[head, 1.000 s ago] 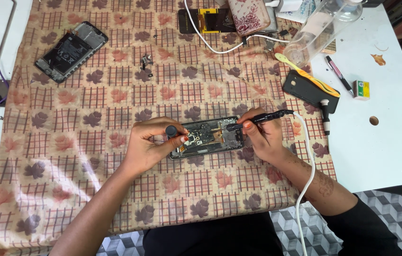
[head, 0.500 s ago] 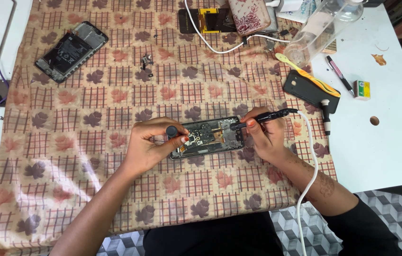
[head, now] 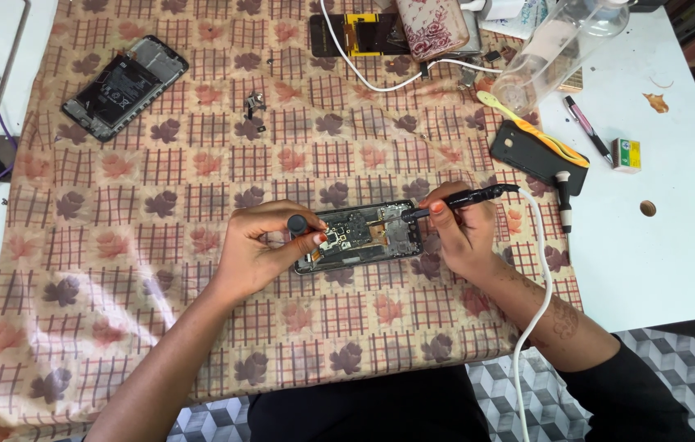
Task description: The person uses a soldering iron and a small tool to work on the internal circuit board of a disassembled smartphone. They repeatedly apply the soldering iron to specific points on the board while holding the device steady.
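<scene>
An opened phone (head: 361, 235) with its circuit board exposed lies on the patterned cloth (head: 159, 270) in the middle of the table. My left hand (head: 255, 250) steadies the phone's left end and grips a small screwdriver with a black round cap (head: 296, 223). My right hand (head: 464, 236) holds a black pen-shaped tool (head: 478, 196) on a white cable (head: 537, 286). Its tip touches the phone's upper right part.
A second opened phone (head: 122, 86) lies at the far left. Small metal parts (head: 255, 106) sit above the centre. At the right are a black phone cover (head: 527, 155) under a yellow toothbrush (head: 527, 127), a clear bottle (head: 560, 45), a pen (head: 585, 127) and a small box (head: 626, 154).
</scene>
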